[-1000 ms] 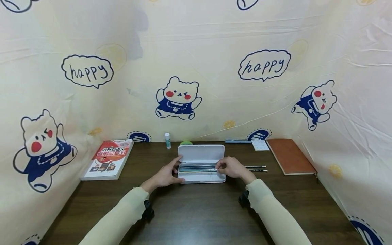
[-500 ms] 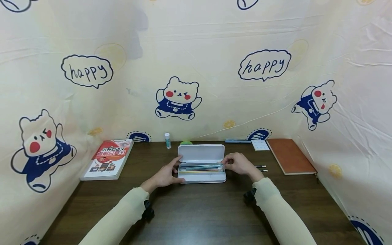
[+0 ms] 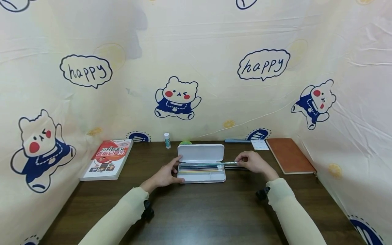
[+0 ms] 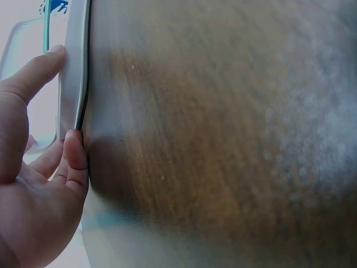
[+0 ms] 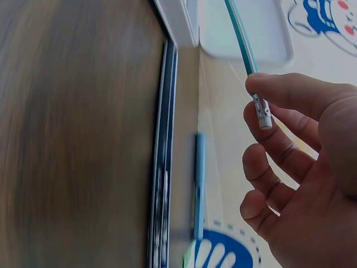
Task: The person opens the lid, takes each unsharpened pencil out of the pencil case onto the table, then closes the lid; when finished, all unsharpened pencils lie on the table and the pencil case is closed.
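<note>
A white pencil case (image 3: 197, 178) lies open in the middle of the table, its lid (image 3: 200, 153) raised at the back. Several pencils (image 3: 199, 170) lie side by side inside it. My left hand (image 3: 163, 174) holds the case by its left end, thumb at the front corner and other fingers behind. Past the right end of the case, my right hand (image 3: 252, 161) pinches a teal pencil (image 5: 241, 36) near its white eraser, between thumb and index finger. The pencil slants up off the table, its far end over the case. Two dark pencils (image 5: 163, 134) lie on the table below that hand.
At the back left are a red-and-white book (image 3: 108, 160) and a glue stick (image 3: 167, 140). A green round thing (image 3: 185, 143) shows behind the lid. To the back right lie a blue pen-like stick (image 3: 237, 141), a white card (image 3: 259, 145) and a brown notebook (image 3: 289, 156).
My right hand has moved right, from over the case to beyond its right end, drawing the teal pencil along. My left hand has stayed on the case.
</note>
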The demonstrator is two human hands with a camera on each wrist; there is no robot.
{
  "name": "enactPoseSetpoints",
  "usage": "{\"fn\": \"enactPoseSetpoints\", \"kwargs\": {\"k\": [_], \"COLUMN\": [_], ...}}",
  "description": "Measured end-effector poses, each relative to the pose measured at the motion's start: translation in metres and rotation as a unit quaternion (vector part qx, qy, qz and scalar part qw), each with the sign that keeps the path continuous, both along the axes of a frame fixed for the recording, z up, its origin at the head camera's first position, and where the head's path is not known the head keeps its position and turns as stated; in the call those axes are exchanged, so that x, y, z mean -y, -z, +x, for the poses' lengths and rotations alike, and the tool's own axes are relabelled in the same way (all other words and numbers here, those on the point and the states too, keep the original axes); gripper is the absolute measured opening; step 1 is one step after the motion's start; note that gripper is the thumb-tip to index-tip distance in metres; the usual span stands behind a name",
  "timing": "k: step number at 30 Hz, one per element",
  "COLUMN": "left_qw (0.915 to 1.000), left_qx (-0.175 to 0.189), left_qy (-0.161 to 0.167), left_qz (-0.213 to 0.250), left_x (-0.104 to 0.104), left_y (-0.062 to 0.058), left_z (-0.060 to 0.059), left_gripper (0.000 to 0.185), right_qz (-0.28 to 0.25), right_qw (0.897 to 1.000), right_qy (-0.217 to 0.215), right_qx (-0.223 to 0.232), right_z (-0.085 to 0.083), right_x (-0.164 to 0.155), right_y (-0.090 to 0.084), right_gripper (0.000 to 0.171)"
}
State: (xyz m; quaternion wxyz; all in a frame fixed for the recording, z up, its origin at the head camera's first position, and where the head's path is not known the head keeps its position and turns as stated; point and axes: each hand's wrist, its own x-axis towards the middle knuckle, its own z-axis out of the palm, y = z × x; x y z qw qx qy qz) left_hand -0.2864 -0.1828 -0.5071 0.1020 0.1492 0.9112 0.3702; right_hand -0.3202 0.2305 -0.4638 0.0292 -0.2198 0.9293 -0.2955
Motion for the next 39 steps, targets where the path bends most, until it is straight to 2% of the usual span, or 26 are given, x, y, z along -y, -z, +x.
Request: {"fn": "enactPoseSetpoints", "kwargs": {"k": [8,13,21,30,39], "left_qw": [1.0,1.0,1.0,1.0,1.0], "left_qx": [0.006,0.004,0.002,0.004,0.006], "left_qy": [-0.003,-0.001,-0.002,-0.004,-0.004], "left_qz": [0.001,0.001,0.001,-0.004,-0.003], "left_x": [0.0,0.0,0.0,-0.001,0.0], "left_y": [0.001,0.001,0.0,-0.001,0.0], "left_z": [-0.002,-0.002,-0.001,0.0,-0.001], "left_gripper": [0.103,0.102,0.102,0.101,0.101], "right_qz": [-0.013,-0.01,-0.006,0.011,0.033], "right_qw": [0.999,0.998,0.997,0.995,0.995], "right_qy": [0.037,0.058,0.06,0.066,0.073], "right_qx": [0.017,0.034,0.043,0.071,0.065], "right_z": [0.003,0.004,0.009,0.013,0.013], "right_x": [-0.04,-0.065,-0.094,-0.106,-0.102], "right_y": [0.0,0.007,0.014,0.024,0.03], "right_gripper": [0.007,0.009,0.009,0.008,0.005]}}
